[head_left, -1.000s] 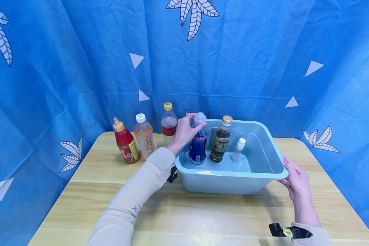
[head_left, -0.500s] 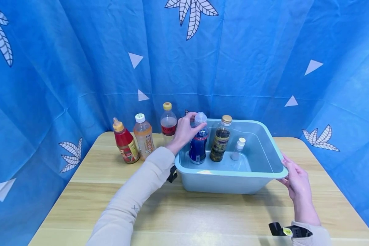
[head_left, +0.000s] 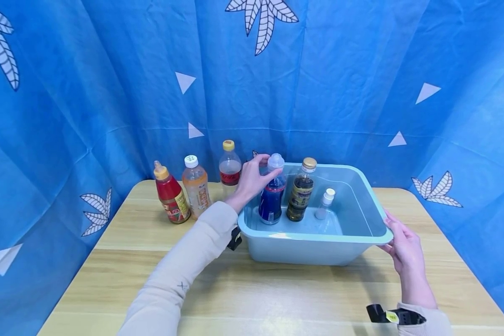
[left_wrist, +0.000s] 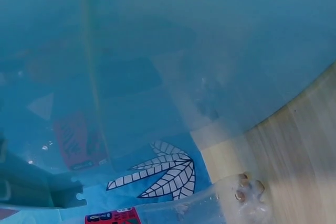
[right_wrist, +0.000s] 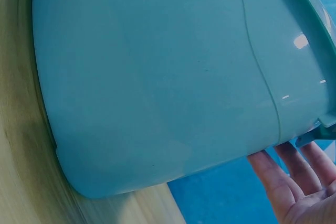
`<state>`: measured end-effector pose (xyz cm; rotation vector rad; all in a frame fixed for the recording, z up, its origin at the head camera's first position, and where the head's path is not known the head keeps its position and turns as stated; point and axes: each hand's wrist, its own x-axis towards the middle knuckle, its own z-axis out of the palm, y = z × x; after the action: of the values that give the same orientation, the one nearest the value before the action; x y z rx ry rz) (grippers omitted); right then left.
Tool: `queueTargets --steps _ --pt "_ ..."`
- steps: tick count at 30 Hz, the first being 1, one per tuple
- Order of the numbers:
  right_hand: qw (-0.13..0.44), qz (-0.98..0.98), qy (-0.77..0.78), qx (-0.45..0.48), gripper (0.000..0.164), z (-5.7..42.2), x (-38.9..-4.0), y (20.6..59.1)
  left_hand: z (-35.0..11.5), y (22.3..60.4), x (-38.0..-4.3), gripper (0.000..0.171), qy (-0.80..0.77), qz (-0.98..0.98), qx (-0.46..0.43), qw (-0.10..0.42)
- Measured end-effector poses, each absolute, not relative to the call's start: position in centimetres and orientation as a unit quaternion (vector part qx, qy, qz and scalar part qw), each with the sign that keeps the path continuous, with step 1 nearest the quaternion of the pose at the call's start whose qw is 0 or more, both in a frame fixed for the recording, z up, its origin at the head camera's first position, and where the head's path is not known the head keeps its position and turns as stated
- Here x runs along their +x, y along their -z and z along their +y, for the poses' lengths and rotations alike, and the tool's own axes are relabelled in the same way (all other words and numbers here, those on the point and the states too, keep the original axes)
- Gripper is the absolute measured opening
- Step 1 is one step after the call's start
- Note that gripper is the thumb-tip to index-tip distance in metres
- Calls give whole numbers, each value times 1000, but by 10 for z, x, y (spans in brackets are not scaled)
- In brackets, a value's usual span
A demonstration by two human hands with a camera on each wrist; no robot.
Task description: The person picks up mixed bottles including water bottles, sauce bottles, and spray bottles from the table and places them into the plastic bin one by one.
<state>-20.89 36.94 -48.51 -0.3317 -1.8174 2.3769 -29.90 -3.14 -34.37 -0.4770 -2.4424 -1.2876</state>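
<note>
A light-blue plastic basin (head_left: 311,254) stands on the table. At its left end is a bottle of dark blue liquid (head_left: 271,200) with a clear cap, leaning slightly right. My left hand (head_left: 254,179) reaches over the basin's left rim and pinches this bottle near its neck, thumb in front and fingers behind. My right hand (head_left: 404,247) grips the rim at the basin's right front corner, fingers curled under it; those fingers (right_wrist: 304,177) also show in the right wrist view. A dark, gold-capped bottle (head_left: 301,193) and a small clear white-capped bottle (head_left: 324,205) stand inside the basin.
Left of the basin stand a red sauce bottle (head_left: 172,198) with a yellow nozzle, an orange drink bottle (head_left: 196,189) with a white cap, and a yellow-capped clear bottle (head_left: 230,168) with a red label. A blue patterned curtain (head_left: 340,93) hangs close behind the wooden table (head_left: 122,270).
The cap end of the blue-liquid bottle has shifted slightly to the right between the left hand's fingers. The right hand and the basin stay nearly still.
</note>
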Motion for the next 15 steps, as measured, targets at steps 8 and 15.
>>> queueTargets --steps 8,15 --pt "74 -602 -785 -123 46 376 -217 497 -39 340 -293 56 461 -861 -160 141" --pt "62 -606 -783 -124 26 319 -174 418 -48 336 -286 61 461 -864 -159 124"
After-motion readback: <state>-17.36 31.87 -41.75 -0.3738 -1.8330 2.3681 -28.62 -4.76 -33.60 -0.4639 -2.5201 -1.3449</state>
